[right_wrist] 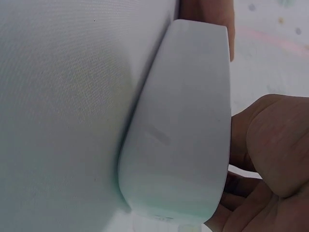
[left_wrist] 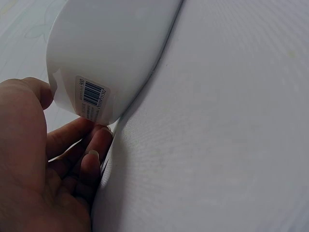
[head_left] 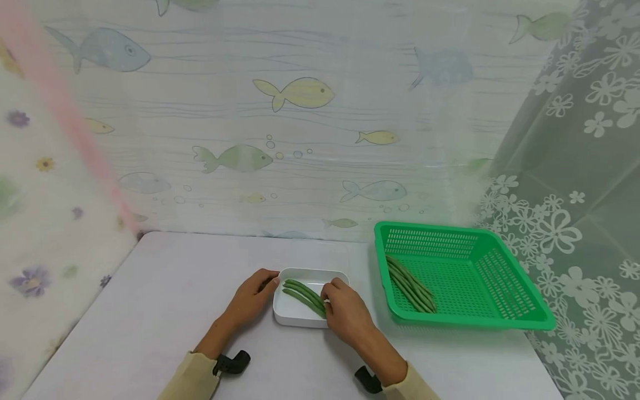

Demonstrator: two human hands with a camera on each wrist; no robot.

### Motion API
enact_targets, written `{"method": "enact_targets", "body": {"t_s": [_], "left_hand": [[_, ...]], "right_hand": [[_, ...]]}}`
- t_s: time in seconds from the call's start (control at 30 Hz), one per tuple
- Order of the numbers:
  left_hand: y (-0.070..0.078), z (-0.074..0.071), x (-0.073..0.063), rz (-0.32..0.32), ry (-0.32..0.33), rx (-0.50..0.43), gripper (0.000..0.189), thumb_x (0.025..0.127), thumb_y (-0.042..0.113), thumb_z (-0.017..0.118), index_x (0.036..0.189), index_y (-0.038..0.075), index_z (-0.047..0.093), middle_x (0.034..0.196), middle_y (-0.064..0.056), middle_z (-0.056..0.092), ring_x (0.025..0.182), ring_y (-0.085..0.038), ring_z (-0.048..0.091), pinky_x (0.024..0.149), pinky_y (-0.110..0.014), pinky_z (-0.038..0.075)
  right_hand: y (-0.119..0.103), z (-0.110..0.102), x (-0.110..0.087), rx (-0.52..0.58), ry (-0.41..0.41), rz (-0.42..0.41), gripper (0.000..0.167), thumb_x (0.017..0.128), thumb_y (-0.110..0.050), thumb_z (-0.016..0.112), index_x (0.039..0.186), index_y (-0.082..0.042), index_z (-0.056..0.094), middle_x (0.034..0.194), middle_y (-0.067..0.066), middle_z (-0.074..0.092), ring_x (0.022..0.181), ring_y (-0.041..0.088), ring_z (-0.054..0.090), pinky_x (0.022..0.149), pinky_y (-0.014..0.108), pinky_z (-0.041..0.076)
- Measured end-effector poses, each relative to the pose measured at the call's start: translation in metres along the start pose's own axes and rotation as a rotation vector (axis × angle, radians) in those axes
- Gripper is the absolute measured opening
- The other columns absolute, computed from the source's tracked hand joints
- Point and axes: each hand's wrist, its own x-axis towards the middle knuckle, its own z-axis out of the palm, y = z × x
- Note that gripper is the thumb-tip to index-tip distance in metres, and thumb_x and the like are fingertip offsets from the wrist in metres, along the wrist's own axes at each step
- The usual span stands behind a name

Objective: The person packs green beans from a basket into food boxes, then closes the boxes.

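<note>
Beans [head_left: 306, 290], head view; barcode [left_wrist: 93, 94], left-wrist view

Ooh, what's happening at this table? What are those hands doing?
A person has some long, thin green beans lying in a shallow white rectangular dish. Their left hand holds the dish at its left end. Their right hand reaches in, its fingers at the right end of the beans; whether they pinch them is hard to see. To the right, a big green rectangular basket full of little holes has another bunch of green beans along its left side.
</note>
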Motion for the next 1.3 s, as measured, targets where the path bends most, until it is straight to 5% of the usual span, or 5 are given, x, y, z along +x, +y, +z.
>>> {"method": "enact_targets", "body": {"t_s": [0.33,0.7,1.3], "left_hand": [[-0.002,0.0,0.001,-0.015,-0.008,-0.011,0.034,0.112,0.032,0.056,0.138,0.012,0.067,0.127,0.001,0.069,0.113,-0.015,0.063,0.1,-0.045,0.051],[-0.001,0.0,0.0,-0.013,-0.01,-0.002,0.034,0.112,0.032,0.056,0.138,0.013,0.067,0.128,0.001,0.069,0.113,-0.015,0.064,0.099,-0.045,0.051],[-0.001,0.0,0.0,-0.017,-0.01,-0.01,0.035,0.112,0.033,0.056,0.139,0.012,0.066,0.129,0.0,0.069,0.117,-0.017,0.063,0.102,-0.047,0.05]], "right_hand": [[-0.003,-0.004,-0.001,-0.023,0.022,-0.013,0.018,0.087,0.007,0.08,0.095,-0.007,0.071,0.094,0.001,0.06,0.08,0.016,0.063,0.07,0.03,0.056],[-0.008,-0.025,-0.002,0.0,0.132,-0.053,0.02,0.086,0.0,0.084,0.097,-0.009,0.07,0.095,0.0,0.063,0.073,0.012,0.055,0.066,0.029,0.052],[-0.011,-0.062,-0.002,0.054,0.228,-0.056,0.016,0.089,0.001,0.082,0.097,-0.006,0.07,0.093,0.003,0.064,0.083,0.02,0.064,0.072,0.03,0.057]]}}
